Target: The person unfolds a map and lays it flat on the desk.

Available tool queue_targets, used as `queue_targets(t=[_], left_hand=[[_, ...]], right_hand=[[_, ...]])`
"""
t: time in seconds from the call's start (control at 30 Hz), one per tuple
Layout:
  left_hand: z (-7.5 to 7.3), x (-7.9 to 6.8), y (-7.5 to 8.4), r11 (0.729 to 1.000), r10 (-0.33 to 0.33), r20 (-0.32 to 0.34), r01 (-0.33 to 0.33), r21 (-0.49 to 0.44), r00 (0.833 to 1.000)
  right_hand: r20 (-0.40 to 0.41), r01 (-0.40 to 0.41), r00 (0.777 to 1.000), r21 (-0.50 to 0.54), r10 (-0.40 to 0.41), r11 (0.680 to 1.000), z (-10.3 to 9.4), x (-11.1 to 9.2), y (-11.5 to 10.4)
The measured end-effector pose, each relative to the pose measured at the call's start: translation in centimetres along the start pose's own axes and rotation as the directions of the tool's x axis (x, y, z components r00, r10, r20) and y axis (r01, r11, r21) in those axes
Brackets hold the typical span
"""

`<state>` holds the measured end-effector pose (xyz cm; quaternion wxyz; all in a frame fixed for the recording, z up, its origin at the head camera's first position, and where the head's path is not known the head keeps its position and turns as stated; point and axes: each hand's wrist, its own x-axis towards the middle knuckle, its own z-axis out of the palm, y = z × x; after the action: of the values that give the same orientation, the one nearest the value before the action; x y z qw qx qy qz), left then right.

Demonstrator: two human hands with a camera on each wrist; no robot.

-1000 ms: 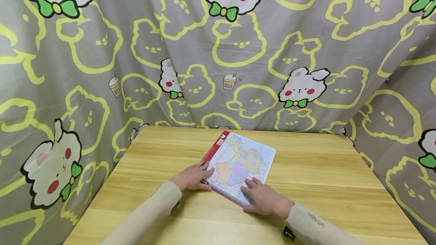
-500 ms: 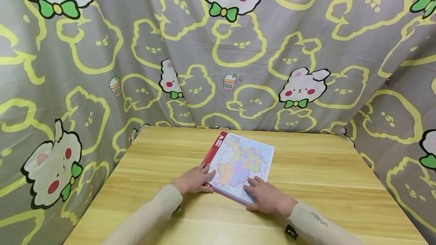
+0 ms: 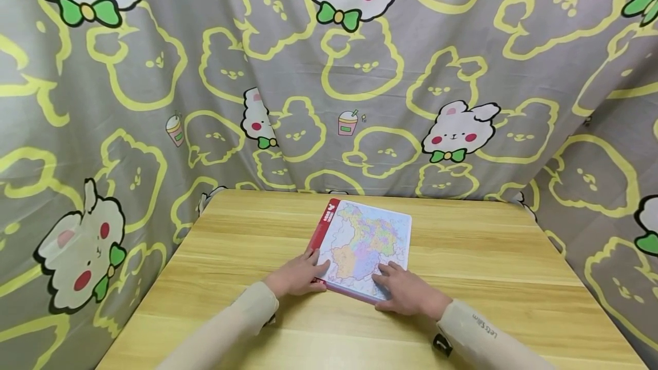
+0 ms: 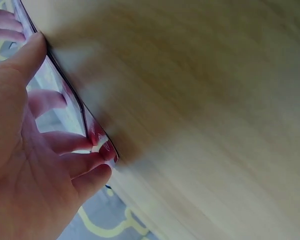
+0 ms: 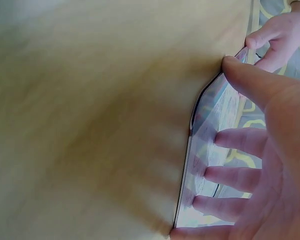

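A thin rectangular map board (image 3: 360,250) with rounded corners lies flat on the wooden table, turned slightly askew. It carries a coloured printed map and a red strip with white marks along its left side. My left hand (image 3: 295,274) touches its near-left corner, the thumb at the near edge and the other fingers along the left side. At the near-right corner is my right hand (image 3: 408,290), its thumb at the near edge and its fairly straight fingers on the right side. Both wrist views show fingertips against the board (image 4: 65,107), whose glossy face (image 5: 210,130) reflects light.
The wooden table (image 3: 488,261) extends around the board on all sides. A grey curtain (image 3: 298,73) with yellow outlines and white cartoon rabbits hangs behind the table and along its left and right sides.
The map board has turned a little counterclockwise, its near edge shifting right and its far edge left. Both hands have moved slightly right with it and stay at the same corners.
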<state>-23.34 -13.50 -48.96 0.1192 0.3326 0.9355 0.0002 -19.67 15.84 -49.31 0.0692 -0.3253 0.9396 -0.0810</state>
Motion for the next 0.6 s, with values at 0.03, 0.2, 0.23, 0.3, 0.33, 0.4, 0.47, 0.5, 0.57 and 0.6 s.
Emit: queue_targets(t=[0.03,0.2,0.23,0.3,0.33,0.4,0.47,0.5,0.57,0.6], left_hand=[[0.0,0.0,0.1,1.000,-0.004,0.004,0.004,-0.002,1.000],[0.2,0.2,0.4,1.000,-0.004,0.016,0.004,-0.003,1.000],[0.2,0.2,0.5,1.000,-0.003,0.016,0.003,0.000,1.000],[0.3,0.2,0.5,1.000,-0.003,0.016,0.003,0.002,1.000],[0.3,0.2,0.6,1.000,-0.003,0.015,0.003,0.005,1.000],[0.3,0.2,0.7,1.000,-0.002,0.011,0.002,0.004,1.000],[0.3,0.2,0.8,1.000,-0.001,0.008,0.001,0.002,1.000],[0.3,0.2,0.8,1.000,-0.001,0.008,0.001,-0.001,1.000],[0.3,0.2,1.0,1.000,-0.003,0.007,0.003,-0.009,1.000],[0.2,0.2,1.1,1.000,-0.007,0.011,0.007,-0.013,1.000]], right_hand=[[0.002,-0.005,1.000,0.003,0.005,1.000,0.0,0.0,0.1],[0.000,-0.022,1.000,0.021,0.022,1.000,-0.1,0.0,0.5],[-0.004,-0.022,1.000,0.024,0.022,0.999,-0.1,0.0,0.6],[-0.012,-0.019,1.000,0.026,0.019,0.999,-0.2,0.0,0.7],[-0.016,-0.017,1.000,0.025,0.017,1.000,-0.2,0.0,0.8],[-0.022,-0.019,1.000,0.025,0.019,1.000,-0.2,0.1,1.0],[-0.025,-0.024,0.999,0.026,0.025,0.999,-0.2,0.2,1.1],[-0.027,-0.026,0.999,0.026,0.027,0.999,-0.2,0.2,1.2],[-0.030,-0.032,0.999,0.030,0.033,0.999,-0.2,0.3,1.4],[-0.031,-0.033,0.999,0.030,0.034,0.999,-0.2,0.3,1.5]])
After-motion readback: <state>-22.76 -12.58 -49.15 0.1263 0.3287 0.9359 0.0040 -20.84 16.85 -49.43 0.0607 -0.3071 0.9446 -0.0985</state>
